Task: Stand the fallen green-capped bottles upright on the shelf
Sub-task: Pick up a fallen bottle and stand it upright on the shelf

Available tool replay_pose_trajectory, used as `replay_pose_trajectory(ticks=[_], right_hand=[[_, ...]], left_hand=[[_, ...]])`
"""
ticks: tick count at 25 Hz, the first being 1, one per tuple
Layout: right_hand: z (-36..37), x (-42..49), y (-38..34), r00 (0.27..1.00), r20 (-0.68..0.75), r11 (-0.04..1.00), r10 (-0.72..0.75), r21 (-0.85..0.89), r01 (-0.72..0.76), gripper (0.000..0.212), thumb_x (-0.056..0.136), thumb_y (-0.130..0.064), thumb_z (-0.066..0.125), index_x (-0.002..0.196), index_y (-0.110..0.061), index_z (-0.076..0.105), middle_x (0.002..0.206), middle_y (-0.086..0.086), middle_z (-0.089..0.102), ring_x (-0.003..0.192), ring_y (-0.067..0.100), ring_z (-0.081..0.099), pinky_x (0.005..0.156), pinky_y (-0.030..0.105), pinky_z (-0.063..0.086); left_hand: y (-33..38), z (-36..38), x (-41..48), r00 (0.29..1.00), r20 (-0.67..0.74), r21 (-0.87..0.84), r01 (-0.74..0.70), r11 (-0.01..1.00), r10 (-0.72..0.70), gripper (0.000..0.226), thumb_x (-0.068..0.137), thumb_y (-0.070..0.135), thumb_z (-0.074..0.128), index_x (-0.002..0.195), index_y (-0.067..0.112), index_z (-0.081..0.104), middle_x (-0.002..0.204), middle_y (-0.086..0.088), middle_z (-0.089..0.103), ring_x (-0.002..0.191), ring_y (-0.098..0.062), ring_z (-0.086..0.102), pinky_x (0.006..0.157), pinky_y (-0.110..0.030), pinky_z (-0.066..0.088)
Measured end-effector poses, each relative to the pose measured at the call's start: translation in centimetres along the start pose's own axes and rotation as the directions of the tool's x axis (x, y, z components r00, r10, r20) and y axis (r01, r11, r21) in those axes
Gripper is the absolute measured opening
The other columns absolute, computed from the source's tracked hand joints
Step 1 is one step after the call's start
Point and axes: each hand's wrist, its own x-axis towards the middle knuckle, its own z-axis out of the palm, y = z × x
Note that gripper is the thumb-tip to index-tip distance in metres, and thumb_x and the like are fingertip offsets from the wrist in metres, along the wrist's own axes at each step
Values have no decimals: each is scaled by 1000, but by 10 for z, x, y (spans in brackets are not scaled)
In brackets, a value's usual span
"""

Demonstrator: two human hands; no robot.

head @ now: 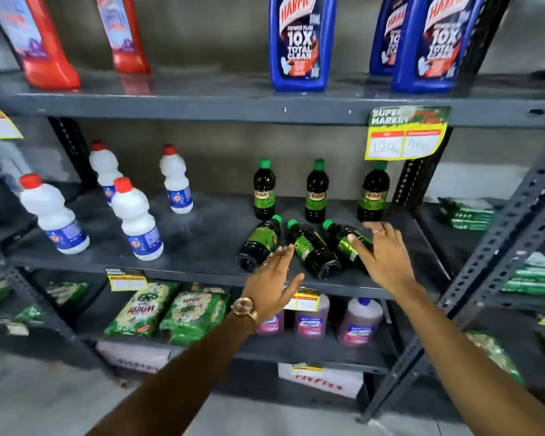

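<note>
Three fallen bottles [312, 250] lie before the upright row [317, 191]; left hand [272, 284] spread, right hand [383, 256] spread on the rightmost

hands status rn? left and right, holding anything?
Left hand: open, holding nothing, just short of the fallen bottles.
Right hand: open, fingers spread over the rightmost fallen bottle, not gripping it yet.

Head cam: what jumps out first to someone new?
Three fallen green-capped bottles lie on the middle shelf, in front of three upright ones. The left hand and right hand reach in open, the right over the rightmost fallen bottle. Blue Harpic bottles stand on the shelf above.
</note>
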Motion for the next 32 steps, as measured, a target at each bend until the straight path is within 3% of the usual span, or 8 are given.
replay_pose_trajectory(ticks=[5, 10, 13, 15, 19, 21, 26, 32], right_hand=[[35, 42, 39, 817, 465, 940, 341, -172, -294, 79, 81, -57, 66, 131, 1, 46, 129, 22, 52, 122, 37, 48, 100, 45, 42], [47, 77, 53, 769, 515, 911, 379, -61, -407, 46, 64, -45, 81, 91, -11, 66, 95, 10, 67, 91, 27, 64, 62, 29, 48], [59, 72, 71, 849, 393, 882, 353, 164, -442, 33, 60, -39, 85, 70, -16, 64, 72, 4, 66, 75, 24, 65, 51, 26, 41], [70, 65, 82, 927, 176, 846, 332, 378, -375, 35, 60, -33, 87, 78, -15, 62, 77, 6, 66, 77, 24, 65, 58, 28, 47], [84, 59, 88, 922, -85, 729, 377, 642, -239, 69, 61, -29, 90, 111, -18, 43, 95, -1, 64, 83, 0, 63, 71, 10, 46], [88, 63, 90, 896, -115, 701, 428, 668, -249, 82, 58, -32, 92, 118, -18, 38, 99, -6, 62, 81, -7, 59, 74, 2, 41], [95, 55, 111, 899, -12, 679, 438, 660, -322, 81, 64, -21, 84, 130, -28, 38, 101, -13, 63, 94, -3, 62, 77, 12, 43], [97, 64, 99, 857, -146, 738, 495, 591, -326, 86, 51, -27, 93, 123, -9, 50, 118, 10, 52, 110, 24, 52, 95, 37, 45]], left_hand=[[-24, 57, 18, 977, 174, 82, 114, 990, -127, 58, 99, 40, 28, 148, 10, 17, 159, -11, 16, 147, -21, 11, 119, -30, 5], [-30, 74, 45, 993, 102, 163, 41, 986, -58, 53, 98, 29, 27, 146, 6, 23, 157, -12, 22, 147, -19, 14, 120, -28, 3], [-30, 79, 49, 998, 48, 219, 30, 975, -41, 51, 93, 27, 36, 136, 2, 44, 145, -15, 43, 138, -25, 37, 116, -39, 23], [-29, 80, 49, 1000, 8, 250, 23, 968, -26, 49, 89, 27, 37, 126, 1, 57, 133, -15, 57, 128, -25, 50, 107, -42, 39], [-30, 82, 48, 997, -74, 221, 28, 975, -12, 47, 87, 26, 40, 123, 2, 59, 130, -14, 60, 126, -23, 53, 111, -32, 34], [-30, 82, 48, 997, -79, 229, 28, 973, -10, 47, 87, 25, 41, 123, 3, 59, 130, -13, 60, 127, -22, 52, 111, -32, 34], [-28, 83, 49, 995, -88, 216, 53, 975, -35, 46, 86, 25, 40, 122, 4, 61, 130, -11, 60, 125, -22, 53, 113, -26, 22], [-27, 83, 47, 994, -91, 218, 72, 973, -53, 46, 87, 25, 39, 123, 5, 60, 131, -10, 59, 127, -20, 51, 114, -24, 17]])
